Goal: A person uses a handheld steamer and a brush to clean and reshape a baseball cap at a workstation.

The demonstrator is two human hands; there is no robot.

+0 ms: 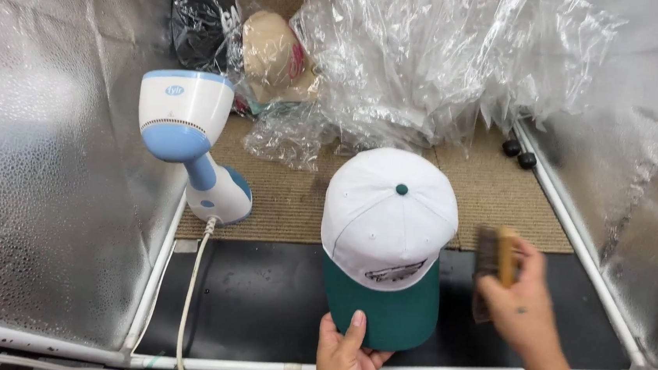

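Note:
A white cap (388,213) with a dark green brim and a green top button sits in the middle, brim toward me. My left hand (347,359) grips the brim from below, thumb on top. To the right of the cap, my right hand (519,306) holds a wooden-backed brush (495,257) upright, its dark bristles facing the cap; the brush is blurred and a little apart from the crown.
A white and blue handheld steamer (192,139) stands at left, its cord (191,292) running toward me. Crumpled clear plastic (424,67) and bagged caps (273,55) lie at the back. Silver reflective walls (42,147) and white pipes (575,243) enclose the space.

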